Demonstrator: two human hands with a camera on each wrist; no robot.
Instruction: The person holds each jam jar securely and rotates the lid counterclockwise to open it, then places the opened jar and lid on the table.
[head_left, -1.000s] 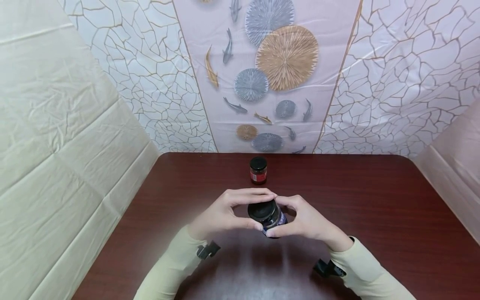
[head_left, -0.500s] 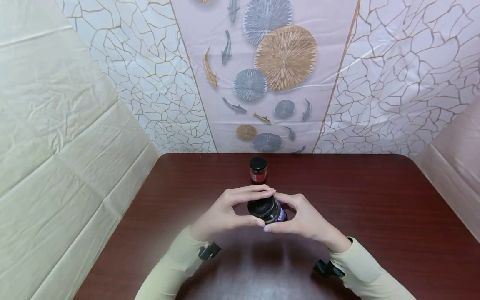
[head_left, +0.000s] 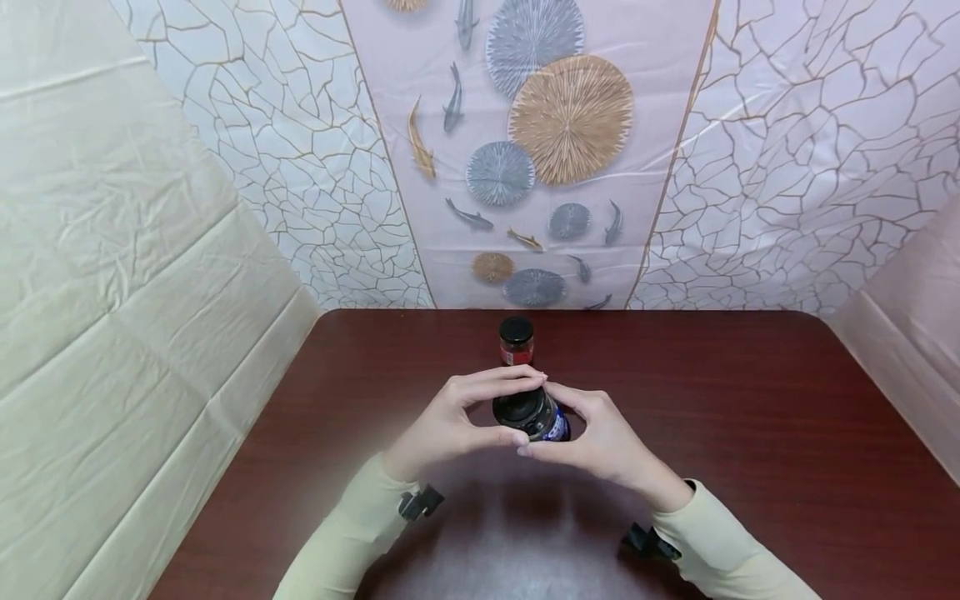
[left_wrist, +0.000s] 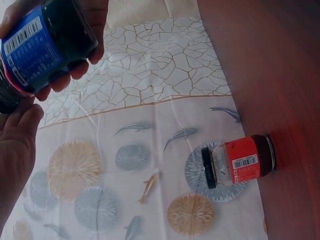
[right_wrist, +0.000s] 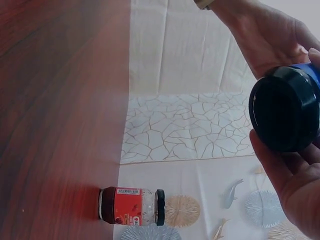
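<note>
A dark glass jar (head_left: 556,427) with a blue label is held off the table, tilted, its black lid (head_left: 517,409) toward the left. My left hand (head_left: 446,429) grips the lid end between thumb and fingers. From the other side, my right hand (head_left: 615,442) holds the jar's body, thumb in front and fingers behind. The left wrist view shows the label's barcode on the jar (left_wrist: 32,50) and the right fingers wrapped round it. In the right wrist view the jar's dark base (right_wrist: 280,112) faces the camera. The fingertips of both hands nearly meet or touch.
A second, smaller jar (head_left: 517,342) with a red label and black lid stands upright on the dark red-brown table (head_left: 750,400), just beyond my hands. Patterned cloth (head_left: 562,225) hangs behind the table, and a cream cloth (head_left: 150,292) is on the left.
Both hands have shifted slightly up and left in the head view with the jar, nearer the red-labelled jar. More of the blue label shows now. The red-labelled jar stays in place.
</note>
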